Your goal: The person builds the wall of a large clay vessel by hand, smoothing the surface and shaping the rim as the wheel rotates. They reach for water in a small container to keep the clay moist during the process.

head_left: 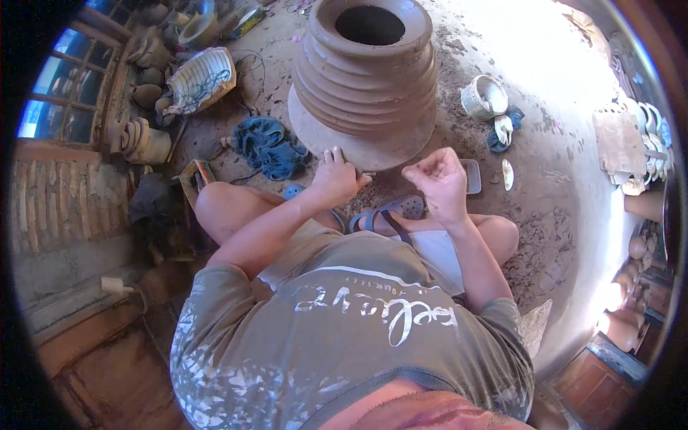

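Clay, brown and still ridged in stacked rings, makes up the big pot (365, 72), which stands on a round board (373, 147) on the dirt floor (545, 179), straight ahead of the seated person's knees so both arms reach it without leaning. At the pot's near foot the left hand (333, 178) rests against the board's rim, fingers pressed together and curled down on the edge, seemingly to steady or turn it. Just right of that, clear of the pot, the right hand (438, 178) is raised palm-up, fingertips drawn together as if pinching a small bit of clay; I cannot make out what, if anything, is in them. Left of the pot lies a blue rag (269, 147), right of it a small white bucket (484, 95), both within arm's reach.
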`<state>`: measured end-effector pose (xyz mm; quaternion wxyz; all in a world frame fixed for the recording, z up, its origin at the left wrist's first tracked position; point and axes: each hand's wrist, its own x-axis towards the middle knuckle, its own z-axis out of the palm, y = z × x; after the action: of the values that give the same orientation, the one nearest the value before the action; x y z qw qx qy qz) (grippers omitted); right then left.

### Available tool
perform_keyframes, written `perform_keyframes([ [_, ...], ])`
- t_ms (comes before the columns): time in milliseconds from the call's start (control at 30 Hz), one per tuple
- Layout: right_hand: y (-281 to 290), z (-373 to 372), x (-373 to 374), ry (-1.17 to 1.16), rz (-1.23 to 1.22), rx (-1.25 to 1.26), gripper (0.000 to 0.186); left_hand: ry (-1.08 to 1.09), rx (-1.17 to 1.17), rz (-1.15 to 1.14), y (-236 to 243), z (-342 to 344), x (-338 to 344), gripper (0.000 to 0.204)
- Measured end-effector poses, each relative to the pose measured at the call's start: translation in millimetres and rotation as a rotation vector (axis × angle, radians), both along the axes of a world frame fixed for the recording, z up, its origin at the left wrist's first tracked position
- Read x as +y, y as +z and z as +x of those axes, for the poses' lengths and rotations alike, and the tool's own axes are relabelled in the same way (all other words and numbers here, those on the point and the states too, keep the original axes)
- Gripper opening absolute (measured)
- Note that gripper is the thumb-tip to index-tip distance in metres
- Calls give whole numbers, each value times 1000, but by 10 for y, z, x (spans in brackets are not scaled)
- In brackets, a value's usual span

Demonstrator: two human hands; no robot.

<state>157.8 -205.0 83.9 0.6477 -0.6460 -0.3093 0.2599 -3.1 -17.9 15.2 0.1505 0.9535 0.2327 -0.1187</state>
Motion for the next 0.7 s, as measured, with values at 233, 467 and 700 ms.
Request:
perform_keyframes([
  [233,455,18,110,-54,-243,-327,15,8,110,-25,86,112,-65,69],
  [467,315,-36,370,-142,53,-252,14,-70,100,49,-49,88,-94,73],
  [700,627,-48,425,-82,-97,-700,11,-75,108,52,-47,101,-87,70],
])
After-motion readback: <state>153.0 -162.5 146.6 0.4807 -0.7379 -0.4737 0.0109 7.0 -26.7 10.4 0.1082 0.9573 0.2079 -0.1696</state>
